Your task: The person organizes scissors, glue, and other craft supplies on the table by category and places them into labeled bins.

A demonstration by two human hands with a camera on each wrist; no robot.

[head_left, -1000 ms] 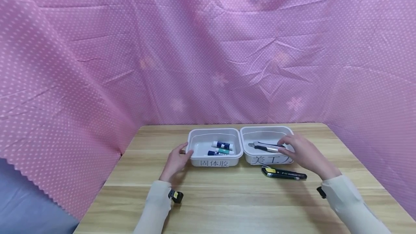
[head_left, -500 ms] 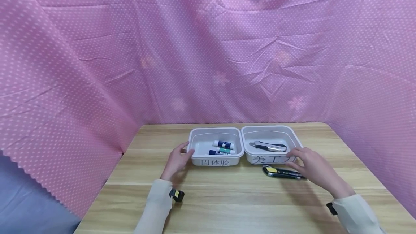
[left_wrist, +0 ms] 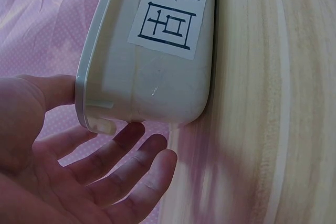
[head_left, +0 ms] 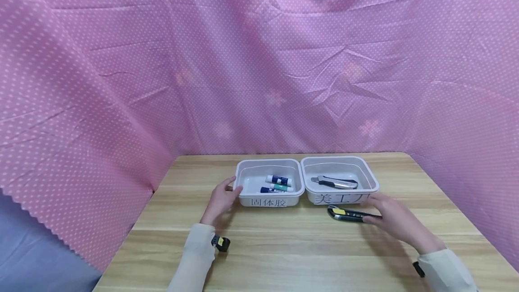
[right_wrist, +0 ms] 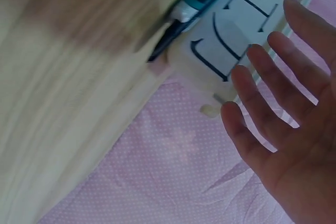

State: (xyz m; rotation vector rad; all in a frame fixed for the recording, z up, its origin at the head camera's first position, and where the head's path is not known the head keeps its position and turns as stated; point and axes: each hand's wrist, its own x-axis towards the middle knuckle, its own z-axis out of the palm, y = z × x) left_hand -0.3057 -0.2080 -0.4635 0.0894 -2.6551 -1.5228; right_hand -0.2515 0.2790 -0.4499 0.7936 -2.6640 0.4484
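In the head view, a white plastic box [head_left: 248, 200] with a paper label holds several glue sticks [head_left: 279, 180]. My left hand [head_left: 220, 202] grips its left front corner; in the left wrist view the thumb hooks over the rim while the fingers lie along the end wall. A second white box [head_left: 366, 172] adjoins it on the right, with a grey-and-black utility knife [head_left: 335, 183] inside. Before that box, a black-and-yellow utility knife [head_left: 348, 214] lies on the table. My right hand [head_left: 395, 218] hovers over its right end, fingers extended in the right wrist view.
The wooden table [head_left: 284, 251] has its back edge against a pink dotted cloth [head_left: 259, 80], which also hangs at both sides. Both boxes stand near the back edge.
My right hand has withdrawn from the right box, leaving the grey-and-black utility knife inside, and has come down toward the black-and-yellow utility knife. My left hand stays at its box.
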